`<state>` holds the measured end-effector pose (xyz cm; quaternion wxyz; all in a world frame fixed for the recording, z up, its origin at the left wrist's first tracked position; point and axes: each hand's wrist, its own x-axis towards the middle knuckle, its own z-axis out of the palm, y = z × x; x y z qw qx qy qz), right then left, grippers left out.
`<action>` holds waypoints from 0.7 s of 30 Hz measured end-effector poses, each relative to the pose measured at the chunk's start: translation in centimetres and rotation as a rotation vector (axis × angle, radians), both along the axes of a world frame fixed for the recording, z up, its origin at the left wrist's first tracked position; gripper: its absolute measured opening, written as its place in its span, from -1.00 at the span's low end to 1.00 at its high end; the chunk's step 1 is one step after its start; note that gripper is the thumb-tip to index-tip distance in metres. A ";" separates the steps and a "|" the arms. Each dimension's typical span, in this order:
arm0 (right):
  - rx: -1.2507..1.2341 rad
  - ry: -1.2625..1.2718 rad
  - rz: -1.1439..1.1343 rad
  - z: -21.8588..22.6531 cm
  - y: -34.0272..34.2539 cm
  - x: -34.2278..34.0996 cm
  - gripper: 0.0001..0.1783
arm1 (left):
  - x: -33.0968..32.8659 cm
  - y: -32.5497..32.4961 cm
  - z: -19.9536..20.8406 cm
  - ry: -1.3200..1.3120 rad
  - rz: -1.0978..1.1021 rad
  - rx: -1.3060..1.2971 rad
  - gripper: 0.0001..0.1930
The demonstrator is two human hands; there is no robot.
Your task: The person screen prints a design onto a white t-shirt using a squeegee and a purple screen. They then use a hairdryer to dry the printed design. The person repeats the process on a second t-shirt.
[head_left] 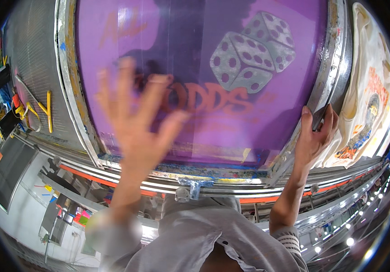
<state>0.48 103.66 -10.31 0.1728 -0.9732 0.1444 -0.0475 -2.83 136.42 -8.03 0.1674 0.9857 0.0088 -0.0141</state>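
Observation:
A screen-printing screen [190, 140] with purple mesh lies before me in a paint-stained metal frame [70, 68]. Its mesh carries a pair of grey dice [254, 52] and red-orange lettering. My left hand [136, 109] is over the left half of the mesh, fingers spread and slightly blurred, holding nothing; I cannot tell whether it touches the mesh. At the right side of the frame, my right hand [315, 131] has its fingers bent around the metal edge, gripping it.
A printed cream cloth [367, 109] lies rumpled to the right of the frame. On the dark surface at left are yellow-handled tools [49, 111] and clutter. A metal rail with an orange strip [258, 199] runs between the screen and my body.

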 end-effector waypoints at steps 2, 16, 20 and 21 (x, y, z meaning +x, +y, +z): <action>0.009 -0.004 -0.006 -0.1 -0.1 0.0 -0.37 | 0.9 -3.8 0.0 0.127 -0.101 -0.082 -0.23; 0.007 0.009 -0.007 -0.1 0.0 -0.2 -0.40 | 2.0 -6.6 -2.2 0.302 -0.185 0.052 0.00; 0.015 0.002 0.019 -0.3 -0.4 0.0 -0.40 | 1.9 -6.9 -2.4 0.306 -0.176 0.056 -0.01; 0.021 -0.002 0.016 -0.3 -0.3 0.0 -0.41 | 1.8 -6.8 -2.3 0.311 -0.175 0.053 -0.02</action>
